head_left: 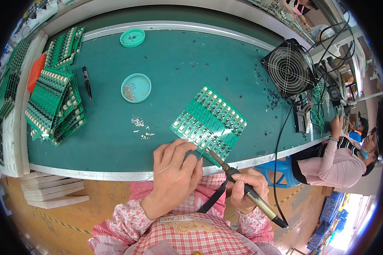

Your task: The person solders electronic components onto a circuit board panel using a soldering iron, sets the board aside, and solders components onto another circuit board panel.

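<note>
A green circuit board panel (209, 123) with rows of small white and dark parts lies tilted on the green mat near the bench's front edge. My right hand (247, 187) is wrapped round a soldering iron (261, 205), whose tip meets the board's near edge. My left hand (174, 168) is by the near left corner of that board, fingertips close to its edge. A thin strand of solder wire (169, 167) runs across the left hand and comes out between its curled fingers near the iron's tip; the pinch itself is partly hidden.
Stacked circuit boards (51, 102) stand at the left, beside tweezers (87, 85). Two round green dishes hold small parts: a near one (145, 87) and a far one (132, 43). Loose metal bits (139, 122) lie closer. A fan (288, 70) and cable (278, 170) are at the right, where another person (336, 165) sits.
</note>
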A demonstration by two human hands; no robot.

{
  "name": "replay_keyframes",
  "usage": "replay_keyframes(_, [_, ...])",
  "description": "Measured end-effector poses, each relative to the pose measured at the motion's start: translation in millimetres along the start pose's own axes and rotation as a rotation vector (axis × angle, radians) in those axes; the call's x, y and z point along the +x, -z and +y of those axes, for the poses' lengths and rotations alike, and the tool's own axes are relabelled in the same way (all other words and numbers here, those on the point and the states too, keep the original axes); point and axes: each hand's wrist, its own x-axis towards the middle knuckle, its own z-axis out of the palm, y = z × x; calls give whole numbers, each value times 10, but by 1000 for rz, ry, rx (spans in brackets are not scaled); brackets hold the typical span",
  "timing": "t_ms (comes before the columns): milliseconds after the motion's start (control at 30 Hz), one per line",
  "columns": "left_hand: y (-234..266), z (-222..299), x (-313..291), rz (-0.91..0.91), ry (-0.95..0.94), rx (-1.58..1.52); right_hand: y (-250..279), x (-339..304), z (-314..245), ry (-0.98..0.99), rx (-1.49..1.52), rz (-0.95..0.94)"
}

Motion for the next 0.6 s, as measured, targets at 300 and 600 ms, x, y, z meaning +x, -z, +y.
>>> replay_keyframes(300, [-28, 4, 10, -1, 0, 46, -59, 11, 34, 50, 5, -48])
replay_keyframes(600, [-40, 22, 28, 9, 14, 42, -78, 56, 0, 102, -56, -76])
